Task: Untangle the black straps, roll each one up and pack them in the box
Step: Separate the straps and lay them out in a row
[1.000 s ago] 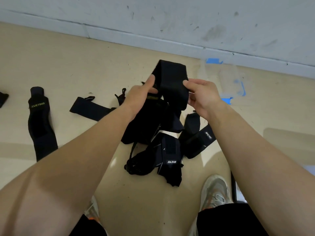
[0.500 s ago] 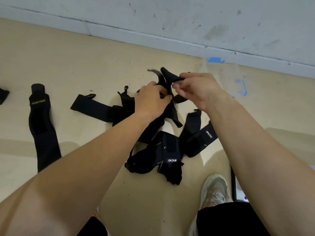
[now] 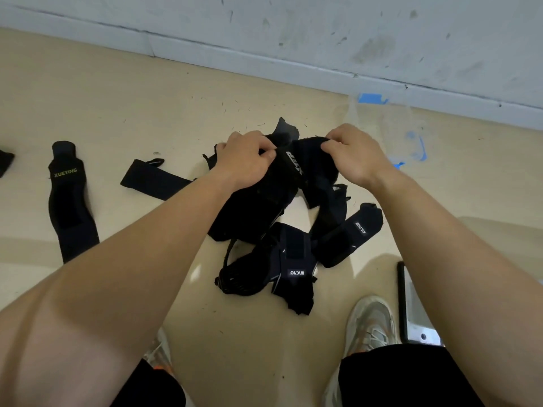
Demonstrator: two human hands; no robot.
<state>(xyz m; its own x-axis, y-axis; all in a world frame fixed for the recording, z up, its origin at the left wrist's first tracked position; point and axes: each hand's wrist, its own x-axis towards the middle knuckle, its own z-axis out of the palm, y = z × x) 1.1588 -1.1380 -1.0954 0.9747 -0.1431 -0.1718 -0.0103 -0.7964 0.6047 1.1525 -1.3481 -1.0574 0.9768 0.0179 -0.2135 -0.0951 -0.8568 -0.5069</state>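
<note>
Straps (image 3: 293,259) lie in a black tangle on the floor (image 3: 235,333) at frame centre, just above a grey shoe (image 3: 370,321) at the lower right. At the upper end of the heap, the left hand (image 3: 244,160) and right hand (image 3: 355,154) each pinch the top strap (image 3: 293,168) with curled fingers, and it spans between them. A flat strap (image 3: 152,179) lies to the left, running under the left forearm. A XUEYING strap (image 3: 70,201) sits well apart at the left edge. Beyond, blue tape (image 3: 371,98) marks the foot of the wall (image 3: 293,30).
</note>
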